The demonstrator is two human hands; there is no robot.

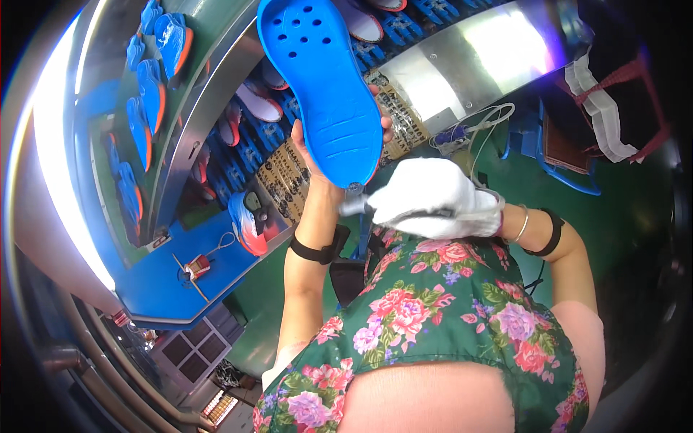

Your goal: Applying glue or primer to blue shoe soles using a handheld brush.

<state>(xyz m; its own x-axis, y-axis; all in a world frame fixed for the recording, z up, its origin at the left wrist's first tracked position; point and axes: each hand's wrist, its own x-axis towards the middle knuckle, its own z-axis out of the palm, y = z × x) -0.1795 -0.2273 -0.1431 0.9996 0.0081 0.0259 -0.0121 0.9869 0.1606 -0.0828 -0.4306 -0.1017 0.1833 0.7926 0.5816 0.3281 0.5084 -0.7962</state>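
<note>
Two hands busy | left hand (307, 148) grips blue sole (321, 86) at 12 o'clock | gloved right hand (426, 198) closed on small tool (355, 206) at sole's heel | finished shoes wait at 9 o'clock.

Strong light pours in along the far left rim, a white blown-out band beside the steel conveyor frame (209, 94), which picks up soft reflections. A second patch of glare washes the metal panel (476, 58) to the upper right of the blue sole (325, 86). The sole itself is evenly lit, saturated and sharp. The white glove (433, 198) just below it is overexposed, its folds nearly lost. Fisheye bending curves every straight edge toward the rim, where corners fall black. The lower left area is dim and smeared.
</note>
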